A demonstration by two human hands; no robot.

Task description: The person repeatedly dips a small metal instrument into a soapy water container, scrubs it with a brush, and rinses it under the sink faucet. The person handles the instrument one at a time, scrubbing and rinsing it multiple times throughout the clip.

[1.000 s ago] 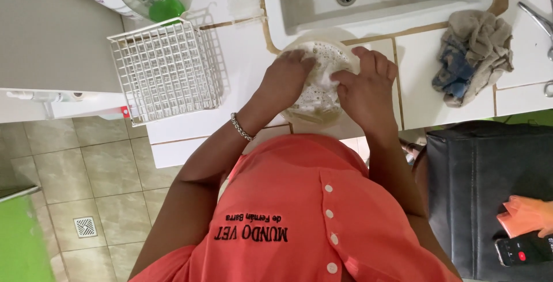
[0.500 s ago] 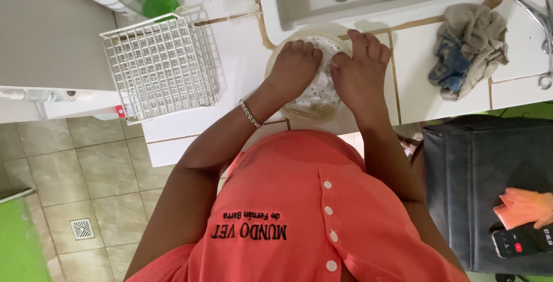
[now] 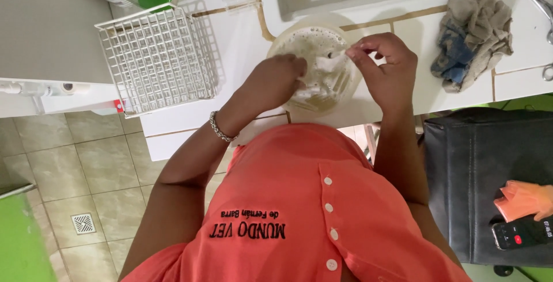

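Below, white tiled counter (image 3: 230,46), beige floor tiles (image 3: 86,167)

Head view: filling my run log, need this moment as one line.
left hand: in round pale bowl | right hand: pinching white scrap | white wire basket: beside

Both hands, previously flat over the bowl (image 3: 314,66), have parted, the right hand (image 3: 387,69) now pinching a white scrap (image 3: 329,63).
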